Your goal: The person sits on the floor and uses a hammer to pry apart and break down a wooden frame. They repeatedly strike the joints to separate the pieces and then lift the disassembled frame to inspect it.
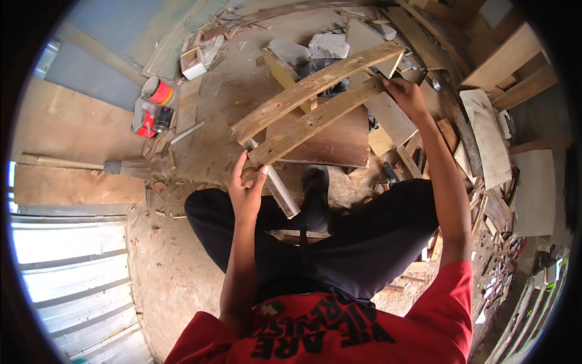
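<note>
I hold a narrow, worn wooden plank (321, 121) slantwise in front of me. My left hand (247, 193) has its thumb and fingertips closed at the near left end. My right hand (406, 97) grips the far right end. Just beyond lies a longer wooden plank (315, 90), nearly parallel, with a strip of gap between the two. A pale, straight strip (280, 193) slants from beneath their left ends toward my foot. Under the planks sits a brown wooden board (339, 148); how they rest on it is partly hidden.
Paint cans (159, 91) and a broom (130, 168) are at the left. Scrap boards, including a pale panel (485, 139), crowd the right side. A dark-handled tool (390, 173) lies beside my knee. White blocks (328, 46) stand beyond the planks.
</note>
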The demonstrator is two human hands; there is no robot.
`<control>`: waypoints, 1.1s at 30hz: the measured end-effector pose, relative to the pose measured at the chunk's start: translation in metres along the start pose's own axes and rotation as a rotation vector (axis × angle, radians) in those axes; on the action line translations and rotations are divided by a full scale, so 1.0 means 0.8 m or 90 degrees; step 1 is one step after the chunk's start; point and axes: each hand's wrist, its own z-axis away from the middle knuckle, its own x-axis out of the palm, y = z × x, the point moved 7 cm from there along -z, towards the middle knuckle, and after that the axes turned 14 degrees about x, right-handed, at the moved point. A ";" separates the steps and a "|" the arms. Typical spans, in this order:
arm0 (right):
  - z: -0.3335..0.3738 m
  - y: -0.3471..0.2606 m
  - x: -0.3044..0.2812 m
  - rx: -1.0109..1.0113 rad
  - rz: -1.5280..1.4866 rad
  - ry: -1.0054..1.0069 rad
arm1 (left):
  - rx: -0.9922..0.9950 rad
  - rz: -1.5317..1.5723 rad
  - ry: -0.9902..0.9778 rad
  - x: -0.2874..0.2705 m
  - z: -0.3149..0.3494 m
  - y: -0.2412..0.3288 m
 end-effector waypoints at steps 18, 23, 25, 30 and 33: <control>-0.006 0.012 0.001 0.072 -0.001 -0.041 | -0.026 -0.010 -0.088 -0.008 -0.001 -0.022; -0.004 0.002 0.003 0.051 0.028 -0.021 | -0.007 -0.002 -0.087 -0.009 -0.002 -0.018; -0.005 -0.004 0.004 0.048 0.045 -0.007 | 0.009 0.020 -0.083 -0.008 -0.005 -0.019; -0.012 0.002 0.006 0.046 0.061 0.003 | -0.011 -0.026 -0.065 -0.007 -0.015 -0.018; -0.009 -0.002 0.004 0.057 0.061 0.006 | -0.010 -0.024 -0.067 -0.010 -0.016 -0.024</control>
